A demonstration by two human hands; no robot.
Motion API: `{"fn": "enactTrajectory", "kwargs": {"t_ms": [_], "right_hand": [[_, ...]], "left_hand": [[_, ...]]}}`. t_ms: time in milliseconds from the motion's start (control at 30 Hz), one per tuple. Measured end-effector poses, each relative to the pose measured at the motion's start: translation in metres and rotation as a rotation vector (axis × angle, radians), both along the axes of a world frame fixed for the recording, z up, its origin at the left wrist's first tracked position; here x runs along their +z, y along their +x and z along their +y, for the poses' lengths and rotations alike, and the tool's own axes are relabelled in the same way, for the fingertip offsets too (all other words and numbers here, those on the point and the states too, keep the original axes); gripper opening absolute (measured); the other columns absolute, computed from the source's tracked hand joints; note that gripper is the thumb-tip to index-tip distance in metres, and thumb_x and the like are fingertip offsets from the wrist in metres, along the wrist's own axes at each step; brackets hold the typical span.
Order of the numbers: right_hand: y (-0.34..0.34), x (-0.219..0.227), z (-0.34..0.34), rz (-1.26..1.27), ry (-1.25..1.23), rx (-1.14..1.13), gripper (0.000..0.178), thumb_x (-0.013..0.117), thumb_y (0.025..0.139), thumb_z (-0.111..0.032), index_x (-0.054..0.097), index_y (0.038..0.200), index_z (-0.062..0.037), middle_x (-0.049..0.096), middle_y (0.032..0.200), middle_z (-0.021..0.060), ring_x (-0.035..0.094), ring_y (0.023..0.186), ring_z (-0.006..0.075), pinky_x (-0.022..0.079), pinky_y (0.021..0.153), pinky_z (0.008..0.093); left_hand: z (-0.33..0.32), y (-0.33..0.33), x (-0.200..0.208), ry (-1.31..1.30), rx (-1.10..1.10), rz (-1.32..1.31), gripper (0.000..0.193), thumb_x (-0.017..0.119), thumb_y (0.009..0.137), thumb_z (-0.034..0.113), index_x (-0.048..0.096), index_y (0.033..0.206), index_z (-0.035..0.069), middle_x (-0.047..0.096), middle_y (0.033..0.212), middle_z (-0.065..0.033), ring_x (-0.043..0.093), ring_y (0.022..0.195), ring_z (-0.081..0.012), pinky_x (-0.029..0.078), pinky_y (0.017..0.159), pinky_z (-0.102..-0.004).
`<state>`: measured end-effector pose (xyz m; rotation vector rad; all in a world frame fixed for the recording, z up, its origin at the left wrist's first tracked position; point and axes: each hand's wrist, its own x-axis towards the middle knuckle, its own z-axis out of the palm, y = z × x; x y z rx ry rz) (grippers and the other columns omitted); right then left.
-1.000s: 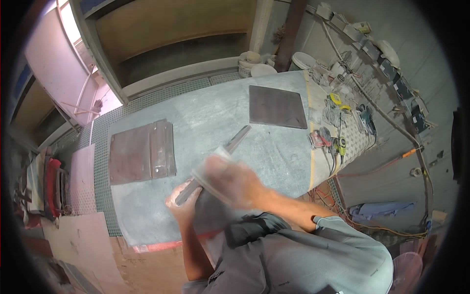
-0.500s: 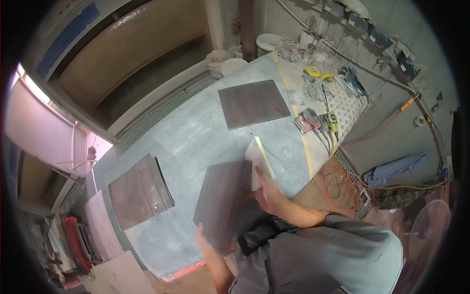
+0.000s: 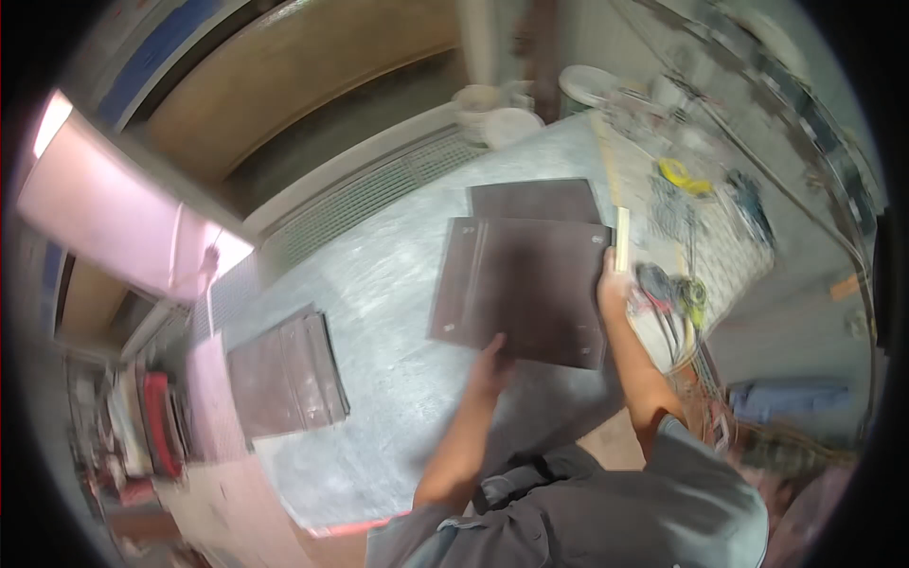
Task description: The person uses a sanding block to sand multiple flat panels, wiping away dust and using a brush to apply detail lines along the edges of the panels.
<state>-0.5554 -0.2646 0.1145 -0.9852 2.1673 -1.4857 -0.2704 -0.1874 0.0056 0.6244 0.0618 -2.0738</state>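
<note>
A dark brown flat panel (image 3: pixel 524 293), squarish with small holes near its corners, is held up over the table in both hands. My left hand (image 3: pixel 490 367) grips its near edge, with the fingers hidden beneath. My right hand (image 3: pixel 614 289) is closed at the panel's right edge and also holds a pale flat pad with a yellowish edge (image 3: pixel 622 239), seen nearly edge-on. Just behind, a second brown panel (image 3: pixel 535 197) lies on the table, partly covered by the held one. A stack of similar brown panels (image 3: pixel 289 374) rests at the table's left side.
The worktable (image 3: pixel 379 355) has a worn grey-blue top. On its far right lie a green-and-black power tool (image 3: pixel 692 298), a round dark sander (image 3: pixel 653 279) and a yellow item (image 3: pixel 682 177). Buckets (image 3: pixel 511 128) stand beyond the far edge. A blue cloth (image 3: pixel 791 400) lies low at right.
Both hands have raised the panel away from my body, to the right and over the table. It has turned from steeply tilted to broad face up. The pad moved along with my right hand.
</note>
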Motion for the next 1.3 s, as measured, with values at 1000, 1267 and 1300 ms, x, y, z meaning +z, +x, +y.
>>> {"fn": "enactTrajectory", "kwargs": {"t_ms": [1000,1267,1300], "right_hand": [[0.145,-0.051,0.181,-0.282,0.618,0.658,0.062,0.066,0.106,-0.043,0.065,0.138,0.0093,0.069,0.135,0.0262,0.068,0.121,0.0377,0.052,0.103,0.0448],[0.157,-0.041,0.183,-0.105,0.313,0.809,0.042,0.061,0.110,-0.032,0.073,0.124,0.0057,0.077,0.114,0.0203,0.072,0.109,0.0304,0.055,0.092,0.0430],[0.147,-0.043,0.196,-0.057,0.335,0.770,0.042,0.063,0.109,-0.033,0.073,0.121,0.0058,0.077,0.109,0.0219,0.073,0.102,0.0318,0.054,0.087,0.0449]], "left_hand": [[0.096,0.447,-0.010,0.542,1.076,-1.391,0.049,0.097,0.082,0.030,0.069,0.098,-0.006,0.074,0.099,-0.0112,0.070,0.087,-0.0203,0.057,0.081,-0.0370],[0.132,0.455,-0.007,0.409,1.023,-1.024,0.047,0.092,0.087,0.016,0.059,0.112,-0.006,0.069,0.089,-0.0123,0.069,0.067,-0.0242,0.059,0.053,-0.0414],[0.141,0.435,-0.001,0.391,0.962,-0.996,0.047,0.090,0.089,0.018,0.059,0.114,-0.006,0.068,0.088,-0.0118,0.069,0.065,-0.0237,0.058,0.051,-0.0408]]}}
